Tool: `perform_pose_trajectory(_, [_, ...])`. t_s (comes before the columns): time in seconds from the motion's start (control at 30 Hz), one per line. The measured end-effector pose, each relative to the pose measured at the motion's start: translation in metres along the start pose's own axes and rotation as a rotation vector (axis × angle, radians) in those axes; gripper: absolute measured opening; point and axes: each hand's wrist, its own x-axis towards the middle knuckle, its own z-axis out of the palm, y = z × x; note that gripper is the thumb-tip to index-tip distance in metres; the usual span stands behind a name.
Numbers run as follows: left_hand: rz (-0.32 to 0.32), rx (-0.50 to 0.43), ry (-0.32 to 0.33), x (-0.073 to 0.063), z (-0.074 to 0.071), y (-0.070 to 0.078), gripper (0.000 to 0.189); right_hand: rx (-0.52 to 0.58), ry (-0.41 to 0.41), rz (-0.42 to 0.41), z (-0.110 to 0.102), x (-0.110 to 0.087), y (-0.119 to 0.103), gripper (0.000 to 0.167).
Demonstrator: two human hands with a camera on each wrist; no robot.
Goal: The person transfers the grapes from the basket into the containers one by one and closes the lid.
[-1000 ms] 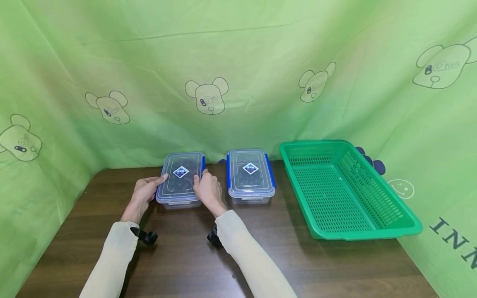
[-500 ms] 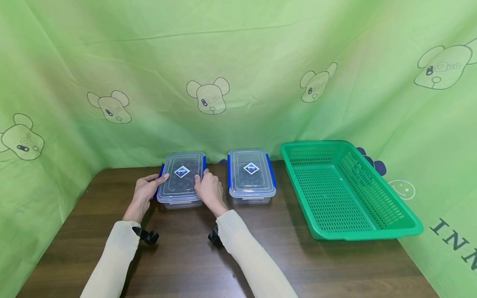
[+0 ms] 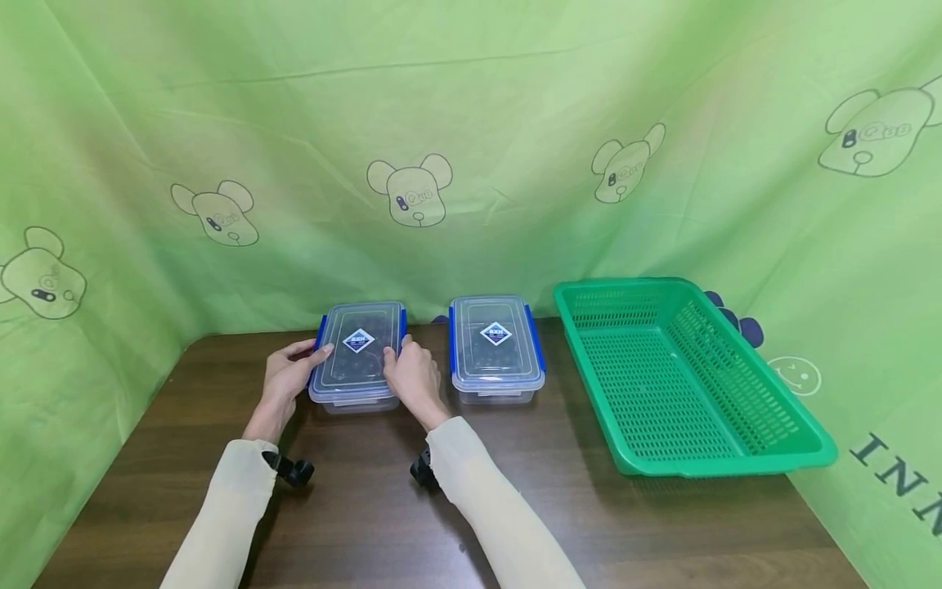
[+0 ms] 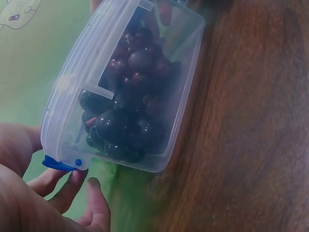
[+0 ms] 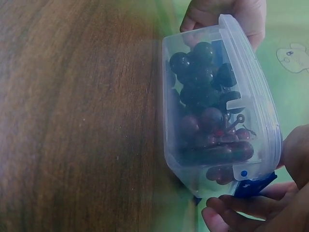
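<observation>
A clear plastic food storage container (image 3: 358,368) with a lid stands on the table at centre left. Dark green and dark red round pieces, like grapes (image 4: 116,125), lie inside it. My left hand (image 3: 289,376) holds its left side, thumb on the lid's edge and fingers at the blue side latch (image 4: 60,163), which sticks outward. On the opposite side my right hand (image 3: 414,375) grips the edge, thumb over the lid. Fingers of that hand lie under the right blue latch (image 5: 256,186), which is angled away from the wall.
A second lidded container (image 3: 496,352), its blue latches down, stands right of the first. Farther right sits a green plastic basket (image 3: 599,401) with perforated walls. A green printed curtain (image 3: 500,229) hangs behind the brown wooden table (image 3: 353,507).
Along the left container's left edge, the blue latch has swung outward and shows beside the lid. Both hands stay nearly in place on the container.
</observation>
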Motion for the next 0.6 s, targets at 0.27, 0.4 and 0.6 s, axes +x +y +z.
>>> perform_pose_trajectory(0.27, [0.055,0.047,0.023,-0.0017,0.0011,0.0018,0.058,0.012,0.010,-0.002,-0.0002,-0.0008,0.0009,0.043])
perform_pose_trajectory(0.4, [0.074,0.064,0.013,-0.0004,-0.0001,0.0037,0.056,0.014,0.013,0.003,0.0001,-0.0003,0.0009,0.041])
perform_pose_trajectory(0.6, [0.064,0.107,0.010,-0.0005,-0.0027,0.0068,0.056,0.012,0.003,0.005,0.0014,0.0004,0.0002,0.040])
